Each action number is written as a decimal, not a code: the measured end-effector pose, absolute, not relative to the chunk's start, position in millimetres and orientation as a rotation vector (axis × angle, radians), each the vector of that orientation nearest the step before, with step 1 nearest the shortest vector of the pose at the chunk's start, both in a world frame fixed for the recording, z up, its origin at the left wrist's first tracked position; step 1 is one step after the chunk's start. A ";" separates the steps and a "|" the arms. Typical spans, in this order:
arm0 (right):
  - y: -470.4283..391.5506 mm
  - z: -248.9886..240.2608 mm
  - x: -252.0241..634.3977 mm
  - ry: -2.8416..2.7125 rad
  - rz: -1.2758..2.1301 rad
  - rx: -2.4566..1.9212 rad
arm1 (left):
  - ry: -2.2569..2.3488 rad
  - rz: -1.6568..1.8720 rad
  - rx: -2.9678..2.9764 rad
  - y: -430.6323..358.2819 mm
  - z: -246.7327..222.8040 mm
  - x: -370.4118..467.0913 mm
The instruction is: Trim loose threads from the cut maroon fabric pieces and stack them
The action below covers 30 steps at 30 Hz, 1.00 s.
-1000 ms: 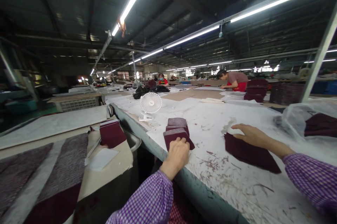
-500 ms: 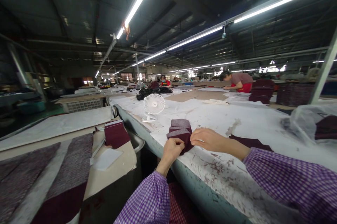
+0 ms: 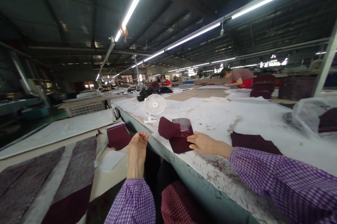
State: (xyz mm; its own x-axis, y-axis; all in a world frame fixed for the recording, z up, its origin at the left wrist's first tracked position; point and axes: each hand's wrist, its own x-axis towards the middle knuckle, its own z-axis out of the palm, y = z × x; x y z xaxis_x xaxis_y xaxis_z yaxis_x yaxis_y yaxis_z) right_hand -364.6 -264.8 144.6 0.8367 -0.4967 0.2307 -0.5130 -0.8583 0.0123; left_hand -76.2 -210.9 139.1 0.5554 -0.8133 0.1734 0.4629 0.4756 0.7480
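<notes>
The right hand (image 3: 204, 143) lies flat on the white worktop (image 3: 237, 126), its fingers (image 3: 191, 139) stretched out and pressing the near edge of a small maroon stack (image 3: 178, 133) close to the worktop's left rim; it pins rather than grips. The top piece (image 3: 168, 127) of that stack is curled up and folded over toward the left, showing a paler underside beside it. The left hand (image 3: 137, 148) hangs open in the gap off the worktop's edge, fingers loosely spread and holding nothing, near a second maroon bundle (image 3: 118, 135) on the lower bench (image 3: 60, 129). This looks like the sorting or peeling of single cut pieces from the stack; the next move would seem to call for the free hand to come back and take the lifted piece while the right keeps the rest from sliding. A flat maroon panel (image 3: 254, 141) lies further right, and a small fan (image 3: 154, 104) stands behind. Half a second earlier the left hand was fisted on the stack beside the right, and the stack lay closed; now it has drawn away and the top piece has flipped up.
</notes>
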 end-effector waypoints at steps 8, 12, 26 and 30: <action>-257.4 145.2 -361.4 -0.885 0.361 2.881 | -0.858 -0.551 1.271 -220.5 144.3 -125.8; -259.6 160.7 -360.9 -0.969 0.226 2.907 | -1.586 -0.086 1.241 -208.9 123.4 -152.3; -281.5 222.1 -192.2 -0.280 -0.065 2.980 | -2.221 -0.030 1.523 -213.0 116.8 -172.2; -297.6 225.2 -181.5 -0.436 -0.166 2.946 | -2.281 -0.042 1.484 -216.8 116.1 -171.7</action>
State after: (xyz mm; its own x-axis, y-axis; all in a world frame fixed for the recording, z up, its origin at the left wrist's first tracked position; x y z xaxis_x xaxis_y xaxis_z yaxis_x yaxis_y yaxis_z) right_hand -181.5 -297.6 225.2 0.9514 -0.2957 -0.0861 -0.2782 -0.9450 0.1721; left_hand -171.7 -216.8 116.1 -0.3446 -0.8804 0.3259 -0.8679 0.4311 0.2469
